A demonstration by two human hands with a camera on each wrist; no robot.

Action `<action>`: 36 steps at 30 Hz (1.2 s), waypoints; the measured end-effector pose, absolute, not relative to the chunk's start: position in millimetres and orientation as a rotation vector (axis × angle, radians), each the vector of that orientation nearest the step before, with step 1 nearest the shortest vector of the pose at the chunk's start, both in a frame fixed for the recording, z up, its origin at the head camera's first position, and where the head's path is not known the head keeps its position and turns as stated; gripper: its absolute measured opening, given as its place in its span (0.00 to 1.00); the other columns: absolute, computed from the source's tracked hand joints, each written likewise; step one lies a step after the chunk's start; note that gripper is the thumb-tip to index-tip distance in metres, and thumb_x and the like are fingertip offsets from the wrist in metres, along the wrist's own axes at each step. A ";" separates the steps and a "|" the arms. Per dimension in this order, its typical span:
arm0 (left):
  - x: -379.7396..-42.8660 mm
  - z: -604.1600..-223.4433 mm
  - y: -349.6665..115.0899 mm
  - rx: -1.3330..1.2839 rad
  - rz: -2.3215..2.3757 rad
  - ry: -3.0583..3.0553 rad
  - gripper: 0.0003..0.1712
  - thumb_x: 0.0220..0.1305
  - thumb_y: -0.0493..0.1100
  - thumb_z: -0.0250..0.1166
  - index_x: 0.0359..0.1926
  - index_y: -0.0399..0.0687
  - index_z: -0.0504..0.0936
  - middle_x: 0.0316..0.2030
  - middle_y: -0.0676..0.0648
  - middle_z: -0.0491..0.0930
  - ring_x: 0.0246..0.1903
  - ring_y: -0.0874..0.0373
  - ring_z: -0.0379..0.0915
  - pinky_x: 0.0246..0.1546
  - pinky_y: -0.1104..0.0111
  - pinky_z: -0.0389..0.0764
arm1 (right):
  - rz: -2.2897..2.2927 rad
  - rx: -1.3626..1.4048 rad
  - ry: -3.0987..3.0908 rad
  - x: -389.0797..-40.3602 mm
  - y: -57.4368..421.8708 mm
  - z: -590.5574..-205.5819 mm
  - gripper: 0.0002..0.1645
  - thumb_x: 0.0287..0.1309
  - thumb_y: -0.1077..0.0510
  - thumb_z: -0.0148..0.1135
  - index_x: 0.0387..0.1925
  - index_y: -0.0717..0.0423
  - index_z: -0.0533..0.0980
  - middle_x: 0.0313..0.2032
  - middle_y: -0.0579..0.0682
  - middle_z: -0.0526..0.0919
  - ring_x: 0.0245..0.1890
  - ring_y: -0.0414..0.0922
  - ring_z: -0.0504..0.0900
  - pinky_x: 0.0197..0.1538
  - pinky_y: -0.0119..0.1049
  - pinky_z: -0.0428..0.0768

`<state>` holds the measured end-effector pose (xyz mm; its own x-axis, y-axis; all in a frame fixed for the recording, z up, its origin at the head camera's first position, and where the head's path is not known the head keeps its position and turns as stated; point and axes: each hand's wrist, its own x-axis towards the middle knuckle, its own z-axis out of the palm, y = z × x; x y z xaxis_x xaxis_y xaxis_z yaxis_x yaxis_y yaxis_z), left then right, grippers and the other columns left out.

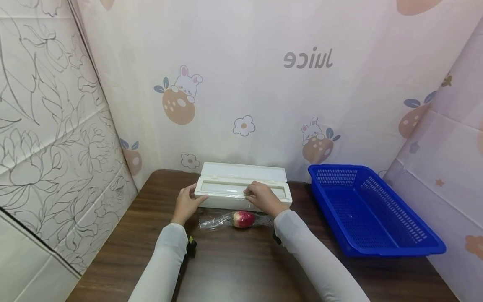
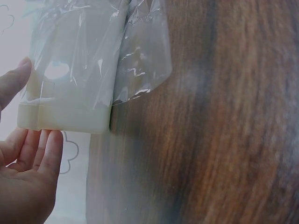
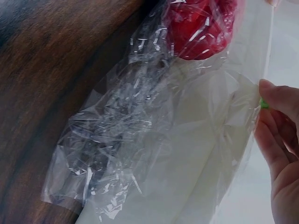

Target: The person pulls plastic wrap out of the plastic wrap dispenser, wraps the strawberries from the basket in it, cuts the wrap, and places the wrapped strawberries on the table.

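A white cling film dispenser [image 1: 222, 202] stands on the table with its lid [image 1: 243, 172] raised at the back. My left hand [image 1: 187, 204] holds its left end, thumb on the front edge and fingers against the end wall. On the dispenser's top edge, my right hand [image 1: 264, 197] pinches a small green slider [image 3: 264, 103] between thumb and fingers. Clear film [image 2: 145, 60] hangs down over the front. Just before the dispenser lies a red-and-yellow fruit [image 1: 244, 219] covered by the film, which spreads crumpled to both sides of it.
A blue plastic basket [image 1: 339, 222] with perforated walls stands to the right on the brown wooden table [image 1: 234, 268]. A printed curtain [image 1: 241, 84] hangs close behind the dispenser, with a patterned panel [image 1: 49, 126] at the left.
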<state>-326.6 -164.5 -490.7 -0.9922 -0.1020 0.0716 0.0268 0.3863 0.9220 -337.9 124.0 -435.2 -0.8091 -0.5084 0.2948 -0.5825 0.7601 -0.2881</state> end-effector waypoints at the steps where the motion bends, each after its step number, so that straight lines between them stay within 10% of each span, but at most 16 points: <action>1: -326.6 -490.4 -164.2 0.072 -1.681 -2.515 0.45 0.60 0.52 0.74 0.71 0.39 0.65 0.62 0.35 0.65 0.59 0.39 0.71 0.58 0.52 0.76 | 0.554 0.871 -2.758 -338.3 124.0 -435.7 0.08 0.57 0.62 0.73 0.38 0.57 0.83 0.36 0.48 0.83 0.38 0.42 0.83 0.44 0.34 0.83; 23: -325.5 -490.0 -164.1 0.080 -1.666 -2.514 0.45 0.60 0.52 0.74 0.71 0.38 0.65 0.62 0.34 0.65 0.59 0.38 0.71 0.58 0.52 0.76 | 0.549 1.251 -2.602 -341.1 121.8 -441.5 0.21 0.61 0.76 0.59 0.54 0.62 0.80 0.48 0.54 0.82 0.48 0.49 0.82 0.51 0.39 0.82; 36: -326.2 -492.2 -166.3 0.066 -1.680 -2.509 0.45 0.61 0.53 0.74 0.72 0.39 0.65 0.61 0.35 0.65 0.59 0.39 0.71 0.58 0.52 0.76 | 0.542 1.205 -2.688 -342.8 113.8 -436.8 0.17 0.67 0.68 0.57 0.54 0.61 0.81 0.47 0.53 0.83 0.45 0.45 0.82 0.47 0.37 0.82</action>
